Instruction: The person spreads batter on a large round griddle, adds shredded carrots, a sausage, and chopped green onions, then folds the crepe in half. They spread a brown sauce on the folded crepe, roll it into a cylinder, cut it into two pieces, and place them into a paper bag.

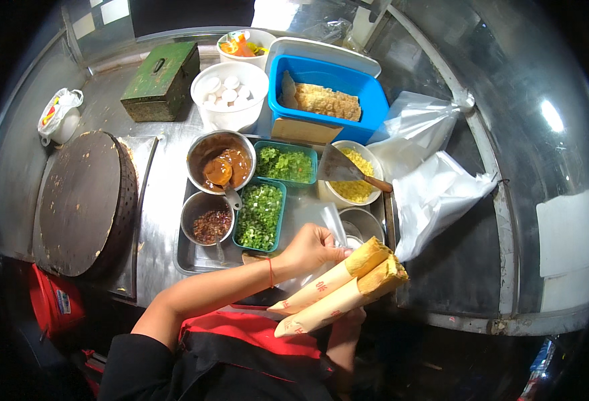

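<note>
My left hand [312,246] pinches the edge of a clear plastic bag [307,218] between thumb and fingers, close above the wraps. Two rolled crepe wraps [367,260] in printed paper sleeves [324,311] lie side by side, tilted up to the right. My right hand [352,321] is beneath them and holds them from below, its fingers mostly hidden. Behind my left hand stand a steel cup [362,225] and a teal tub of chopped scallions [259,215]. A scraper with a wooden handle [347,168] rests across a tub of yellow crumbly filling [357,175].
A round griddle [81,203] stands at left. Farther back are a green metal box [161,82], a tub of eggs [229,95] and a blue bin [329,95] with fried sheets. Bowls of brown sauce [221,163] and chili [206,218] sit nearer. White bags [439,200] hang at right.
</note>
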Action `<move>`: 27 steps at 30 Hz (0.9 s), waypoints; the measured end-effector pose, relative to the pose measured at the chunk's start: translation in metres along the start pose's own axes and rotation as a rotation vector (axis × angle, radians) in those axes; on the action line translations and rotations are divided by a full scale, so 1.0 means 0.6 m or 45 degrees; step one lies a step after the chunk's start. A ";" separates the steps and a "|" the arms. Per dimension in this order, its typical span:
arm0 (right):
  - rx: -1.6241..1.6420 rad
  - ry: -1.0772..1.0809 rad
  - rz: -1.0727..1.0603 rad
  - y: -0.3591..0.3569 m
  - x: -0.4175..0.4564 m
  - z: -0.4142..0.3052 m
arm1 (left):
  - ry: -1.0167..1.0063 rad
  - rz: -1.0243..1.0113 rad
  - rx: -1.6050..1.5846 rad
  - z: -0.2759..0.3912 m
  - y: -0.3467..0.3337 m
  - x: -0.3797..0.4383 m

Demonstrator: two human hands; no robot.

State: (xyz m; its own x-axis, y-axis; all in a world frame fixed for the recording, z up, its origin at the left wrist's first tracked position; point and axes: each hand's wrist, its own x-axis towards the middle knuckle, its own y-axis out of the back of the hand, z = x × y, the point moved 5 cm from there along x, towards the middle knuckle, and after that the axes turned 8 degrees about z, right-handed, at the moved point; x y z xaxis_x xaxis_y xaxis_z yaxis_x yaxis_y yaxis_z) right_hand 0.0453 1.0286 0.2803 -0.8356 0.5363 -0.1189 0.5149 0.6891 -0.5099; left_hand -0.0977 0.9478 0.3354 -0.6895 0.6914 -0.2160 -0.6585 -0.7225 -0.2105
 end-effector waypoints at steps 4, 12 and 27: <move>0.117 0.102 0.010 0.014 0.005 -0.036 | -0.197 0.027 -0.037 0.003 0.034 0.014; 0.391 0.381 0.072 0.086 -0.040 -0.142 | -1.333 0.689 1.157 0.075 0.153 0.022; 0.025 0.704 0.082 0.090 -0.009 -0.121 | 0.174 0.076 0.293 -0.134 -0.030 0.210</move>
State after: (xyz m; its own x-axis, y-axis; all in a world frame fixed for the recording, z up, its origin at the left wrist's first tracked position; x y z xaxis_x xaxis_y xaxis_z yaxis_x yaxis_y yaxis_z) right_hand 0.0914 1.0982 0.3152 -0.5749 0.7567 0.3114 0.5538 0.6399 -0.5327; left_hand -0.1485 1.0478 0.2353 -0.6921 0.6305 -0.3514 -0.6802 -0.7326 0.0250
